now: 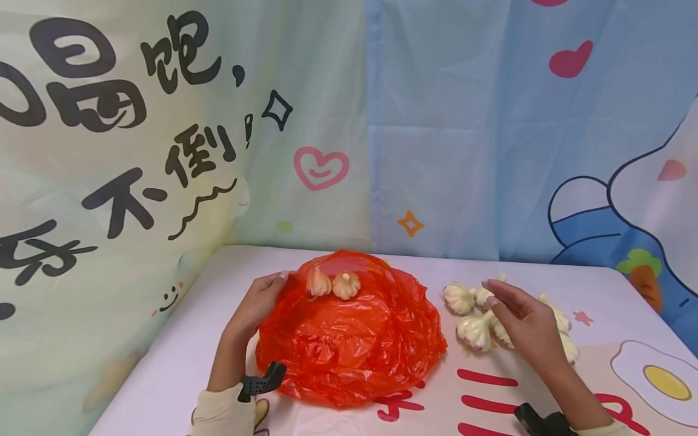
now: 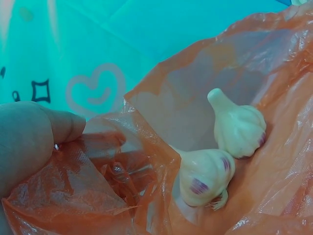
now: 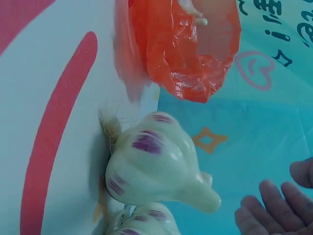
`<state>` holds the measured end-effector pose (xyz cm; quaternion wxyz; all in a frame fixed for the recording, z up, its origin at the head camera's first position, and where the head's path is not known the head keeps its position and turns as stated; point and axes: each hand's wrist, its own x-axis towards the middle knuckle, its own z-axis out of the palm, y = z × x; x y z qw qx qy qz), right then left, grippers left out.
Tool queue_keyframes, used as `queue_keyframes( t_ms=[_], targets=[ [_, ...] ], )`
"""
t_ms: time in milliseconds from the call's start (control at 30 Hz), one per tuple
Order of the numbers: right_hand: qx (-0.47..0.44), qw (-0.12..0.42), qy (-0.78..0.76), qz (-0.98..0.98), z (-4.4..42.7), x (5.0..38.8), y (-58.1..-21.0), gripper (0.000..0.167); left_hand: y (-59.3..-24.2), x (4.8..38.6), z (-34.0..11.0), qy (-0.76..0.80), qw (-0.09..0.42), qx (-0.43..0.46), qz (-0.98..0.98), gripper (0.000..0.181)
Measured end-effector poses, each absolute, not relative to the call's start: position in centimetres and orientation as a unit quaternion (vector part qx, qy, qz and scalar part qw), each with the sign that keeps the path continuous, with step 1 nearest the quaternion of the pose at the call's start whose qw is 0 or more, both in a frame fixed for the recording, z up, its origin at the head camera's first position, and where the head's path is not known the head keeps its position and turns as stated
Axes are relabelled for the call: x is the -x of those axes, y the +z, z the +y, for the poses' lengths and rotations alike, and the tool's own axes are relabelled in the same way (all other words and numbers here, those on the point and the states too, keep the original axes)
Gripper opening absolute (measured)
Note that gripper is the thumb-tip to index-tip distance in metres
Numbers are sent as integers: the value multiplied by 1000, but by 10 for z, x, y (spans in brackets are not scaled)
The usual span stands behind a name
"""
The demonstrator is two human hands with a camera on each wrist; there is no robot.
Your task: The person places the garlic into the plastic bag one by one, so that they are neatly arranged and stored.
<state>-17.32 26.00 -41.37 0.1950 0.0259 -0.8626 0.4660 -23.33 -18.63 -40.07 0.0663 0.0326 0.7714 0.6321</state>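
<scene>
A red plastic bag point(image 1: 349, 351) lies spread open on the table, its rim pinched at the left by my left hand point(image 1: 264, 303). Two garlic bulbs rest inside: one garlic bulb point(image 2: 203, 176) nearer the left hand, and another garlic bulb point(image 2: 239, 125) beside it. My right hand point(image 1: 526, 321) is above a group of loose garlic bulbs point(image 1: 474, 331) right of the bag, partly covering them. Its fingers are extended and apart from the thumb, holding nothing. In the right wrist view, a purple-streaked garlic bulb point(image 3: 151, 161) sits below and left of the fingers.
The table point(image 1: 180, 363) has a pale printed cover with red strokes and a fried-egg print point(image 1: 662, 381). A printed curtain point(image 1: 436, 151) hangs behind the back edge, and more of it stands along the left side.
</scene>
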Motion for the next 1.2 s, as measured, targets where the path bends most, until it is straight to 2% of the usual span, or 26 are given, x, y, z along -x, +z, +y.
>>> queue_keyframes(
  t_ms=[100,367,733,1033,1200],
  targets=[
    [-2,183,466,-866,262,174,-416,41,-401,234,-186,631,67,-35,772,44],
    [36,97,459,-882,262,179,-421,48,-400,234,-184,626,65,-33,776,44],
    [-5,75,459,-885,260,182,-430,47,-400,234,-186,628,68,-33,774,42],
    [3,28,450,-893,254,182,-434,43,-400,233,-186,630,66,-37,773,44],
    [-11,42,425,-904,252,183,-437,37,-398,233,-185,630,68,-39,773,44]
  ],
)
